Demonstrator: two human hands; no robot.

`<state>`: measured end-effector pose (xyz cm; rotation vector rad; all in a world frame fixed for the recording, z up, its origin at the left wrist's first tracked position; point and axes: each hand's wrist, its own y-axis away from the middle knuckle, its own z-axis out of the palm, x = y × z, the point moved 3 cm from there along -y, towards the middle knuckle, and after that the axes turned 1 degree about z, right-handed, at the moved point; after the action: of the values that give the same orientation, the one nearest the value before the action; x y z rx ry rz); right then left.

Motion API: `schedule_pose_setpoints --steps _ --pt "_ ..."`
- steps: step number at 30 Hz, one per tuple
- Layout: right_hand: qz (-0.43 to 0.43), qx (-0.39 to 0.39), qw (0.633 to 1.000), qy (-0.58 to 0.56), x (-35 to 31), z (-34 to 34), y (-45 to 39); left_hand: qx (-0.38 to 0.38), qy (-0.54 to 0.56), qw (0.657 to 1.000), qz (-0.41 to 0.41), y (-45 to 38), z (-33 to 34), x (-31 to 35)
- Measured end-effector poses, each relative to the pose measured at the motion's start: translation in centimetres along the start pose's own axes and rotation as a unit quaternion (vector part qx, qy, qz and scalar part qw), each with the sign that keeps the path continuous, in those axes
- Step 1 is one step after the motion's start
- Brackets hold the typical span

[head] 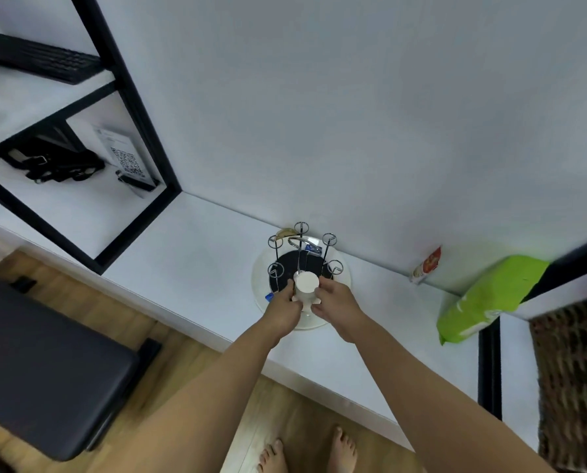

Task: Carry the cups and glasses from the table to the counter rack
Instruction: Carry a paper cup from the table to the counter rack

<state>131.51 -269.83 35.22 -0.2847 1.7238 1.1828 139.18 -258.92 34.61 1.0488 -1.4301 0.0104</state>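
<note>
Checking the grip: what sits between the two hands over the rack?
In the head view, a white cup sits between the left hand and right hand, both gripping it above the rack.

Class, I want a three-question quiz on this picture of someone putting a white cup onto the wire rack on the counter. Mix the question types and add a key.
1. True or false: only the right hand grips the white cup.
2. Which object lies on the counter to the right of the rack?
A. a green package
B. a kettle
C. a bowl
3. Fill in: the rack stands on a round white ____.

Key: 1 false, the left hand grips it too; 2 A; 3 tray.
</note>
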Motion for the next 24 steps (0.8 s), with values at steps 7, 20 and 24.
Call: schedule_pose_setpoints --steps 7,20,24 --pt "0.01 0.011 1.0 -0.014 0.6 -0.5 -0.2 0.009 -0.021 1.0 0.009 -0.6 -1.1 -0.2" --pt "0.013 0.007 1.0 0.003 0.8 -0.1 -0.7 -0.021 -0.041 0.999 0.018 -0.8 -1.1 0.2" --pt "0.0 0.019 0.999 0.033 0.6 -0.5 -0.7 -0.003 -0.06 0.997 0.043 -0.2 -1.5 0.9"
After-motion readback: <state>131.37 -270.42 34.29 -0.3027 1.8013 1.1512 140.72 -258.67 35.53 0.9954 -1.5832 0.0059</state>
